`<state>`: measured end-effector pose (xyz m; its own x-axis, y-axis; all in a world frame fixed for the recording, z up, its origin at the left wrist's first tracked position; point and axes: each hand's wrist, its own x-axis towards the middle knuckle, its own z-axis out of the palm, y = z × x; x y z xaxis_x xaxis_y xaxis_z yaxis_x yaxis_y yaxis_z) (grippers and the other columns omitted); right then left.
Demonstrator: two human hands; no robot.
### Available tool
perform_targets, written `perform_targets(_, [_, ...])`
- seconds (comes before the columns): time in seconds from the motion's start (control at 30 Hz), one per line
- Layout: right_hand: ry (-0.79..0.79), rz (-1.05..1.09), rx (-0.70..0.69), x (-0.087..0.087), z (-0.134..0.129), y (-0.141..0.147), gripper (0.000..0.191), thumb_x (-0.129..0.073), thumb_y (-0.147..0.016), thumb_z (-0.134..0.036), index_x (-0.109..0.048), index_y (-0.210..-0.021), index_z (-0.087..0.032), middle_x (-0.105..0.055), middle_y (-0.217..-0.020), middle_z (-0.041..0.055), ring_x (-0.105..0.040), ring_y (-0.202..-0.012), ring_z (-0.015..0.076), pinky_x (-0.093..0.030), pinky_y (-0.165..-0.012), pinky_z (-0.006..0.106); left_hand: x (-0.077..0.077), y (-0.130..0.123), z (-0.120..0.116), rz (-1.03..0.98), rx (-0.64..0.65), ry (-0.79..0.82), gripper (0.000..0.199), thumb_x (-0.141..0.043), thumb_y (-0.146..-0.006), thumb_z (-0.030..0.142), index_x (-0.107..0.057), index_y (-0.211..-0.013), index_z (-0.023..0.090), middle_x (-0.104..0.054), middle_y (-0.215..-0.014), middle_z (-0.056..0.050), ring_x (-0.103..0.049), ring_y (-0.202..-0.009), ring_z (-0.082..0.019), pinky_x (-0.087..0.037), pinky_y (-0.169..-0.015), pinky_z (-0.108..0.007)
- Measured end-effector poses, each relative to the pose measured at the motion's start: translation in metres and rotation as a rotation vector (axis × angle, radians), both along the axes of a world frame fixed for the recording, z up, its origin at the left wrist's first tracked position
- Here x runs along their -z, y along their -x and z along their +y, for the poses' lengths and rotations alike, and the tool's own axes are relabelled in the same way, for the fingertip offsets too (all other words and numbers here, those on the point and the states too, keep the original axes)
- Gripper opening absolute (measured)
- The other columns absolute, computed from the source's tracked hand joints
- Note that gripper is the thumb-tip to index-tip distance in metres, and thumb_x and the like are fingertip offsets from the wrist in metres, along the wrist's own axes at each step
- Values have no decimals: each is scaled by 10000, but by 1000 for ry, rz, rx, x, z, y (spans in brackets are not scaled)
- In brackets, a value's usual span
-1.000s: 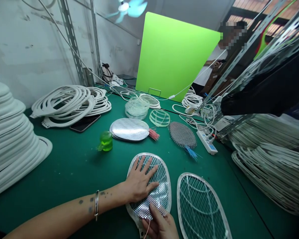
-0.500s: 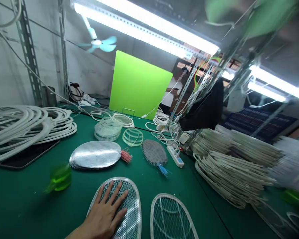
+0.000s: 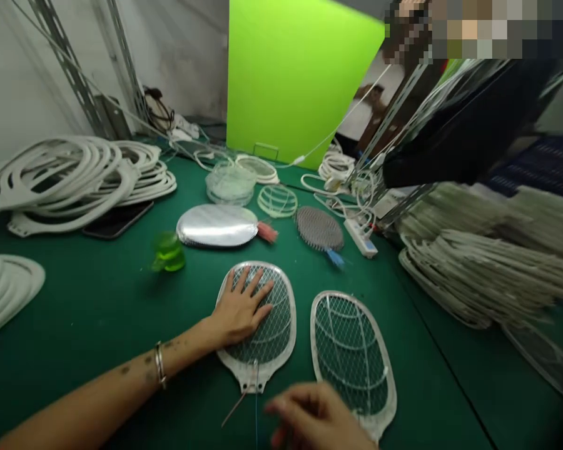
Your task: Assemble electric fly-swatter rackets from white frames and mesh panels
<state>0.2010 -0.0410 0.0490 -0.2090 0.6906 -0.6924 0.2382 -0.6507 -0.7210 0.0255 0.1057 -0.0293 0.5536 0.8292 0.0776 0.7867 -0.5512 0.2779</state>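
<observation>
My left hand [image 3: 241,309] lies flat, fingers spread, on the mesh of a white racket-shaped frame [image 3: 291,325]. A red wire [image 3: 233,409] and a blue wire [image 3: 256,412] come from that frame's narrow lower end. My right hand [image 3: 309,415] is blurred at the bottom, fingers curled, just right of the wires and overlapping the lower edge of a second mesh frame [image 3: 351,344]. Whether its fingers hold anything is hidden by blur.
Behind lie a stack of silver mesh sheets [image 3: 216,225] with red wires, a grey mesh stack [image 3: 319,228], a green object [image 3: 169,251] and a power strip [image 3: 361,237]. White frames [image 3: 60,169] pile up left, more frames [image 3: 478,275] right. A person [image 3: 356,112] stands behind.
The view has tilted down, so the table things appear higher. My right hand has come into view at the bottom. My left hand stays flat on the mesh.
</observation>
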Motion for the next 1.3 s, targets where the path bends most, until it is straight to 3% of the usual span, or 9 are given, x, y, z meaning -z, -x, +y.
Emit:
perform_targets(0.1, [-489, -375, -146, -2, 34, -10, 444, -470, -929, -561, -728, -979, -203, -718, -792, 61, -639, -624, 182, -488, -605, 281, -3, -1, 0, 20, 5, 12, 581, -298, -976, 548, -240, -1516, 343, -127, -1606, -23, -5, -1472, -357, 35, -1149, -604])
perform_targets(0.17, [-809, -622, -277, 7, 60, -9, 491, -485, -927, -549, -629, -1243, -201, -687, -1129, 117, -637, -1020, 276, -485, -888, 379, -3, 0, -1, 28, 12, 16, 582, -287, -979, 544, -229, -1520, 339, -117, -1609, -21, 1, -1473, -351, 34, -1149, -605])
perform_targets(0.23, [-1009, -707, -519, 21, 83, -4, 769, -524, -888, -598, -354, -1480, -137, -390, -1495, 163, -310, -1394, 324, -282, -1126, 460, -3, 2, -3, 43, 27, 12, 576, -292, -983, 502, -233, -1524, 313, -122, -1609, -34, 2, -1472, -353, 34, -1147, -609])
perform_targets(0.3, [-1094, -683, -780, 36, 99, 1, 1008, -515, -847, -684, -106, -1537, -73, -80, -1593, 167, -6, -1464, 301, -103, -1188, 461, -2, 3, -4, 53, 44, 2, 576, -327, -973, 427, -244, -1524, 282, -123, -1609, -51, 8, -1472, -353, 43, -1148, -606])
perform_targets(0.47, [-1106, -689, -1029, 61, 115, 2, 1169, -409, -775, -824, 101, -1519, -82, 111, -1573, 153, 112, -1448, 273, -19, -1192, 450, -3, 2, 4, 1, 50, 49, 685, -423, -874, 245, -235, -1523, 132, -133, -1603, -111, 28, -1474, -327, 32, -1170, -580])
perform_targets(0.63, [-1092, -725, -1084, 63, 117, 1, 1086, -350, -794, -827, 89, -1531, -162, 121, -1576, 111, 127, -1443, 279, -17, -1190, 480, -25, 22, -3, -384, -83, 55, 569, -384, -881, 111, -298, -1438, 29, -261, -1549, -217, -217, -1456, -259, -198, -1193, -491])
perform_targets(0.77, [-1069, -733, -1116, 61, 118, 3, 1002, -354, -813, -811, 18, -1543, -235, 127, -1577, 78, 130, -1442, 288, -26, -1186, 500, -40, 53, -45, -402, 368, -125, 343, -493, -911, 135, -564, -1242, 191, -557, -1364, -86, -390, -1374, -231, -254, -1185, -484])
perform_targets(0.9, [-1038, -724, -1125, 57, 119, 4, 955, -341, -837, -789, 14, -1542, -252, 143, -1575, 75, 136, -1440, 293, -24, -1180, 510, -33, 64, -82, -270, 749, -265, 193, -570, -901, 132, -677, -1061, 149, -652, -1241, -79, -528, -1253, -226, -302, -1177, -447])
perform_targets(1.3, [-909, -661, -1172, 45, 123, 5, 992, -324, -823, -815, 74, -1532, -247, 223, -1553, 65, 200, -1424, 281, 30, -1173, 498, -36, 56, -85, -191, 959, -349, 221, -507, -931, 141, -709, -1015, 104, -684, -1143, -115, -610, -1113, -246, -484, -1034, -394])
